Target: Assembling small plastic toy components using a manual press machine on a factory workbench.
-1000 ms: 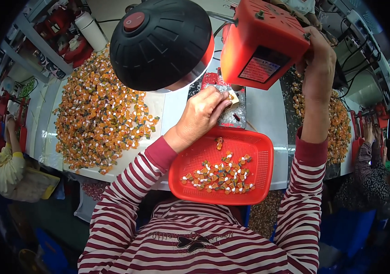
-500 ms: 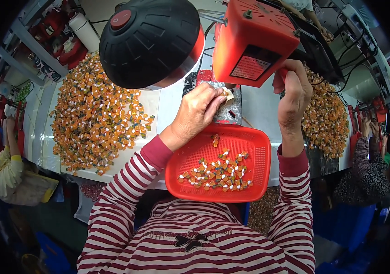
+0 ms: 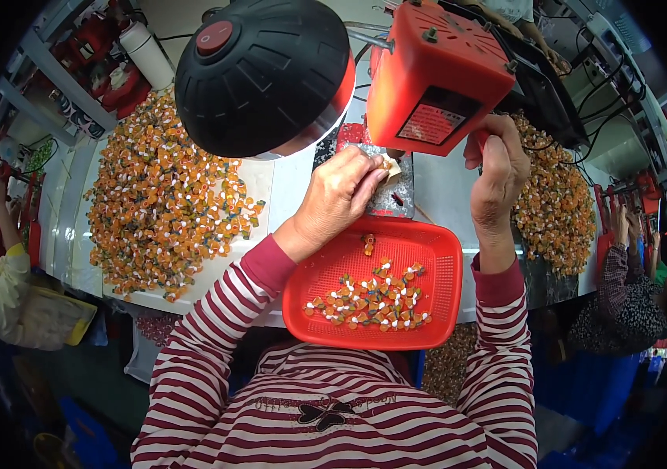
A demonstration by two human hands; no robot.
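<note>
My left hand is closed in a pinch under a red hand press. At its fingertips is a small cream block with a bit of orange on it; what the fingers grip is mostly hidden. The block sits on a worn metal base plate beneath the press. My right hand wraps round the red lever handle on the press's right side. Close to my body, a red plastic basket holds several small orange, white and green translucent figure-shaped pieces.
A black domed lamp hangs left of the press. Large heaps of the same pieces lie on the table left and right. A white flask stands far left. Co-workers sit at both sides.
My right hand and the lever have come down slightly. The press and lamp appear a little lower and to the right in view. My left hand stays at the block.
</note>
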